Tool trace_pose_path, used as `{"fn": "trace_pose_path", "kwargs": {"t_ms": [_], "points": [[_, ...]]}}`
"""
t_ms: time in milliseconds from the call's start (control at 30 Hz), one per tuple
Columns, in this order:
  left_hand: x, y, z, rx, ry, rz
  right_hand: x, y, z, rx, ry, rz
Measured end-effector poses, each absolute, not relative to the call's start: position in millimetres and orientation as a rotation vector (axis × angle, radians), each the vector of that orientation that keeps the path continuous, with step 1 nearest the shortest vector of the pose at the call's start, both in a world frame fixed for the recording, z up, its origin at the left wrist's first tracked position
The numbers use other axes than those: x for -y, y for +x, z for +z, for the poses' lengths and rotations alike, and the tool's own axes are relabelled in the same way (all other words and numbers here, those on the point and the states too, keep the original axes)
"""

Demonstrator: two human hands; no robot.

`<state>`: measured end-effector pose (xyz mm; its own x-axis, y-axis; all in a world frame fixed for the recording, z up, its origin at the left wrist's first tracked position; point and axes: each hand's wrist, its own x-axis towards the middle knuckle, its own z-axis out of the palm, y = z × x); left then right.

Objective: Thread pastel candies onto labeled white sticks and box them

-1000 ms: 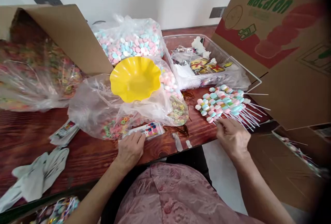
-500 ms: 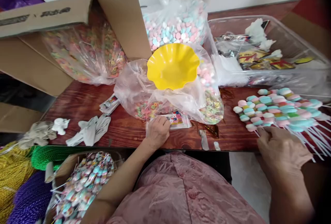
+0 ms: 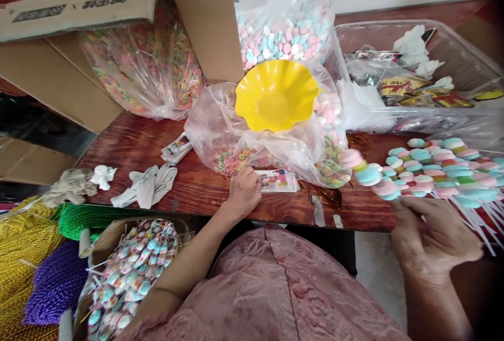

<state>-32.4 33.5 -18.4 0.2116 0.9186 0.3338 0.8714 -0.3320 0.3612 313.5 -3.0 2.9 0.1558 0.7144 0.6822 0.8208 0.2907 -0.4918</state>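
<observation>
My right hand (image 3: 435, 233) pinches the stick of a marshmallow skewer (image 3: 368, 174), whose pink and blue candies point left and are slightly blurred. Under and behind it on the table lies a pile of similar marshmallow skewers (image 3: 437, 170), white sticks toward the lower right. My left hand (image 3: 244, 189) has curled fingers and rests on the left end of a stack of printed wrappers (image 3: 279, 181); what its fingers hold, if anything, is hidden. Just beyond it sits a yellow wavy-edged bowl (image 3: 275, 96) on an open plastic bag of candies (image 3: 220, 138).
A cardboard box (image 3: 212, 20) holds a bag of gummy rings (image 3: 142, 68). Behind the bowl stands a marshmallow bag (image 3: 287, 31). A clear plastic bin (image 3: 421, 112) is at right. Gloves (image 3: 147, 186) lie at left; a box of wrapped skewers (image 3: 129, 278) is below the table.
My right hand has lifted one marshmallow skewer from the pile, its candy end now farther left. My left hand stays at the wrappers. The view has shifted slightly.
</observation>
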Motion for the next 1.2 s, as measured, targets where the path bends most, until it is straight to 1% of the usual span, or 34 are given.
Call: {"fn": "trace_pose_path", "kwargs": {"t_ms": [67,133,267,367,567,700,967,1100,1200], "points": [[-33,-36,-24,-1.683,2.356,0.891,2,292,8,1.697,-1.262,-0.159],[-32,-40,-27,-1.585,2.365,0.956,0,275,9,1.82,-1.161,-0.099],[-31,-48,-30,-1.401,2.381,1.0,-5,259,1,1.932,-1.108,0.053],[-33,-52,-34,-1.337,2.335,1.112,-7,256,-4,1.95,-1.109,0.109],[-36,-50,-40,-1.341,2.004,1.292,-8,258,-3,1.979,-1.097,0.171],[-37,-50,-38,-1.338,1.906,1.289,-6,261,0,1.989,-1.091,0.238],[-39,-54,-37,-1.306,1.93,1.238,0,261,3,2.037,-1.091,0.292],[-39,-55,-37,-1.26,1.987,1.233,0,263,1,2.114,-1.064,0.227],[-38,-56,-35,-1.219,2.087,1.209,-1,266,3,2.22,-1.038,0.055]]}}
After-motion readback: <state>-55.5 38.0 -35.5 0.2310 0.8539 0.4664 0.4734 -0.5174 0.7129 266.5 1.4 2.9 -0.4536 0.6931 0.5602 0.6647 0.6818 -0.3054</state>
